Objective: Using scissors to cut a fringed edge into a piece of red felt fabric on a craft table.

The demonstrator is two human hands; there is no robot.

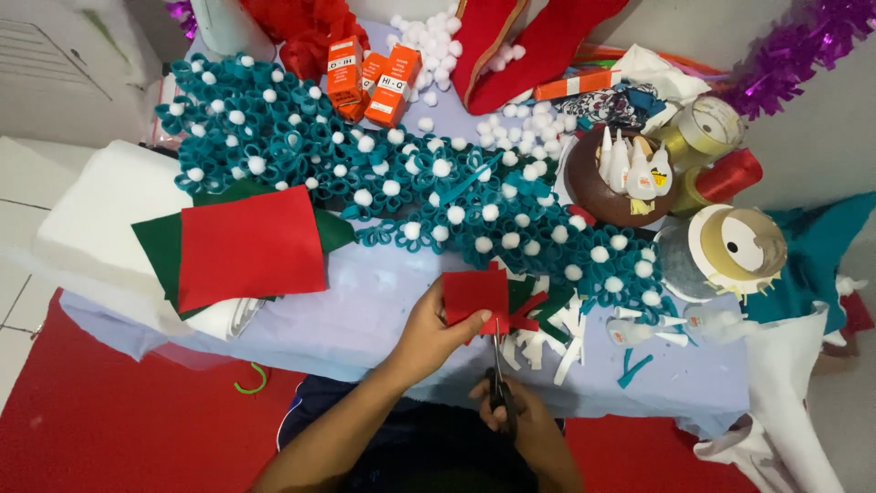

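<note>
The left hand (436, 330) pinched a small red felt piece (474, 297) above the counter (365, 310), directly ahead of the right hand (511, 415), whose fingers closed around scissors (498, 374) (blades pointing straight up into the felt's lower edge).

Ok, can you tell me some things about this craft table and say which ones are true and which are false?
1. The left hand holds a small red felt piece. True.
2. The right hand holds a glue bottle. False: it holds scissors, with the blades at the red piece's lower edge.
3. The teal loops have white pompoms in them. True.
4. A blue sheet lies on top of the green felt at the left. False: a red felt sheet lies on it.
5. The orange boxes sit at the far side of the table. True.
</note>
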